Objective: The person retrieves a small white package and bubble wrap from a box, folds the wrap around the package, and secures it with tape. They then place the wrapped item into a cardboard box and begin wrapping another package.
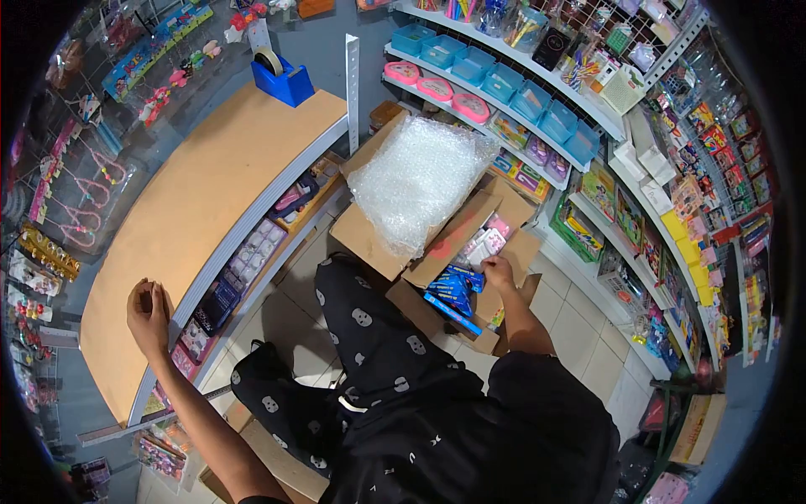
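At the lower right of the desk, my left hand (149,317) rests by the edge with loosely curled fingers and a gap between thumb and fingertips. Nothing shows in it. My right hand (499,273) reaches into an open cardboard box (457,225) on the floor. Its fingers are closed at the edge of a white-and-pink package (484,245), and the fingertips are partly hidden. Just left of that hand lie several blue packets (454,288) in the box. A flat blue box (452,314) stands along the near side.
Bubble wrap (424,176) covers another cardboard box beside the open one. A blue tape dispenser (283,80) stands at the far end of the wooden desk (201,181). Shelves with blue baskets (474,65) and pink cases (435,89) curve around the right. Goods hang on the left wall.
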Tool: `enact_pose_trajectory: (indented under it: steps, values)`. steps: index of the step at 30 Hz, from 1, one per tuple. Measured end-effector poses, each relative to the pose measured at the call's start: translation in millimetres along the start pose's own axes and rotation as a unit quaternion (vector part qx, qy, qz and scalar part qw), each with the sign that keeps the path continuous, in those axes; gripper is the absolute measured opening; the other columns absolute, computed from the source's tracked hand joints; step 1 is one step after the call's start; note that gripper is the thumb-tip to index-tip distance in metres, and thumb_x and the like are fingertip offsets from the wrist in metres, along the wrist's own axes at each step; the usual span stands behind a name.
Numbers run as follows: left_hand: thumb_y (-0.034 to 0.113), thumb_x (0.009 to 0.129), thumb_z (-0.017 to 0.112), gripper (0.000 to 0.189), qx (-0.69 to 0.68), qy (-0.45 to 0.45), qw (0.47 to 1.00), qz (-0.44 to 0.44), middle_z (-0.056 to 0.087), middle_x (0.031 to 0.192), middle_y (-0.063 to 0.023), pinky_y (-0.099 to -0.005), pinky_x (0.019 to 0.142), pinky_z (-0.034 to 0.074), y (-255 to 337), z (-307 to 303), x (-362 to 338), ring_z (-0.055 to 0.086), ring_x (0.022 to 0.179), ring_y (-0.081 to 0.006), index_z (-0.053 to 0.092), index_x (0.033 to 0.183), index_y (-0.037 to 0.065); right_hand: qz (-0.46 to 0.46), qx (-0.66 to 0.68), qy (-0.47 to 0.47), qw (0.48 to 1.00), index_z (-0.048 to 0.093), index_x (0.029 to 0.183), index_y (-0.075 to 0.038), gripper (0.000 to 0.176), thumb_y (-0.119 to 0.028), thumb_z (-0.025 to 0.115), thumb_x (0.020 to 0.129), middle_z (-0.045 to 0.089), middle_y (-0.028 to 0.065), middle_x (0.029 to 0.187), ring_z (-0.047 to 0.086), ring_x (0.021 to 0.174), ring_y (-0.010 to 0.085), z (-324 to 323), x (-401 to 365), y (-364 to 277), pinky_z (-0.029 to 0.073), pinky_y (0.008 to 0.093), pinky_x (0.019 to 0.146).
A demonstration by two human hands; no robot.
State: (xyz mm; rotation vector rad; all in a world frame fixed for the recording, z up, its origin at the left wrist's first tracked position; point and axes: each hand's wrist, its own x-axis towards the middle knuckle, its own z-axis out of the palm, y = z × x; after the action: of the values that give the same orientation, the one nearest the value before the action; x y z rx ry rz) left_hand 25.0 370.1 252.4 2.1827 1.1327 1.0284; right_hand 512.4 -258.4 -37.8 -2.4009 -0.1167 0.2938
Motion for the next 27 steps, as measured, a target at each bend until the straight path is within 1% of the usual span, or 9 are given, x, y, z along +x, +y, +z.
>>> enact_pose_trajectory:
  steps: [4,7,8,11,17,18,21,24,27]
  values:
    - [0.015,0.102,0.074,0.024,-0.009,-0.01,1.0,0.0,0.074,0.116,-0.0127,-0.0327,0.101,0.052,-5,0,1,0.068,0.109,-0.0182,0.069,0.114,-0.005,-0.005,0.035,-0.084,0.996,0.08,0.1,-0.004,0.019,-0.018,0.081,0.088,0.078,0.008,0.091,0.072,0.081,0.0181,15,-2,19,0.059,0.0347,0.075]
    - [0.015,0.102,0.073,0.024,-0.004,-0.016,1.0,0.0,0.073,0.117,-0.0133,-0.0332,0.102,0.052,-5,0,1,0.068,0.11,-0.0187,0.069,0.115,-0.005,0.102,0.075,-0.134,0.983,0.079,0.101,-0.004,0.018,-0.014,0.082,0.087,0.077,0.0075,0.091,0.072,0.081,0.0193,22,9,15,0.06,0.0364,0.07]
    - [0.015,0.102,0.073,0.024,-0.004,-0.018,1.0,0.0,0.073,0.117,-0.0135,-0.0334,0.102,0.052,-3,0,1,0.068,0.111,-0.0189,0.069,0.114,-0.005,0.181,0.102,-0.158,0.965,0.074,0.116,-0.006,0.034,-0.013,0.084,0.085,0.076,0.0071,0.091,0.073,0.083,0.0197,12,7,-1,0.061,0.0377,0.067]
    - [0.016,0.102,0.073,0.022,-0.022,-0.013,1.0,-0.013,0.073,0.12,-0.0152,-0.0344,0.103,0.051,-17,0,3,0.067,0.114,-0.0204,0.07,0.113,-0.003,0.195,0.094,-0.16,0.963,0.066,0.131,-0.008,0.054,-0.014,0.086,0.081,0.077,0.0084,0.101,0.074,0.09,0.0218,-1,8,-29,0.063,0.0374,0.075]
    - [0.017,0.102,0.074,0.022,-0.008,0.001,1.0,-0.018,0.072,0.125,-0.0175,-0.0347,0.105,0.051,-6,1,1,0.068,0.117,-0.023,0.07,0.111,-0.002,0.011,-0.141,-0.159,0.977,0.058,0.147,-0.015,0.074,-0.018,0.082,0.077,0.076,0.0184,0.119,0.075,0.103,0.0286,20,26,-34,0.061,0.0357,0.089]
    - [0.017,0.102,0.074,0.022,0.004,0.0,1.0,-0.016,0.072,0.125,-0.0172,-0.0347,0.105,0.051,-3,0,0,0.068,0.117,-0.0227,0.07,0.111,-0.002,-0.074,-0.118,-0.109,0.984,0.057,0.15,-0.018,0.077,-0.022,0.081,0.078,0.076,0.0217,0.118,0.075,0.107,0.0315,34,24,-19,0.06,0.038,0.093]
    - [0.016,0.102,0.074,0.021,0.01,-0.004,1.0,-0.016,0.072,0.124,-0.0163,-0.0344,0.105,0.051,-1,-1,0,0.067,0.117,-0.0217,0.069,0.111,-0.003,0.018,-0.159,-0.198,0.967,0.058,0.149,-0.018,0.075,-0.026,0.081,0.078,0.076,0.0222,0.119,0.074,0.113,0.034,39,30,-23,0.059,0.0412,0.098]
    - [0.014,0.102,0.074,0.021,-0.028,-0.007,0.999,-0.019,0.072,0.122,-0.0155,-0.0339,0.104,0.051,-12,1,1,0.067,0.116,-0.0207,0.069,0.111,-0.004,0.001,-0.159,-0.143,0.977,0.058,0.146,-0.016,0.072,-0.033,0.08,0.08,0.073,0.0231,0.127,0.071,0.118,0.039,35,21,-21,0.057,0.0445,0.103]
    - [0.013,0.102,0.074,0.021,-0.022,-0.006,1.0,-0.013,0.072,0.121,-0.0151,-0.0335,0.103,0.051,-12,1,1,0.067,0.114,-0.0201,0.069,0.111,-0.005,0.065,-0.199,-0.114,0.971,0.06,0.139,-0.014,0.062,-0.034,0.078,0.083,0.073,0.0227,0.126,0.071,0.118,0.0398,19,4,-57,0.057,0.0486,0.102]
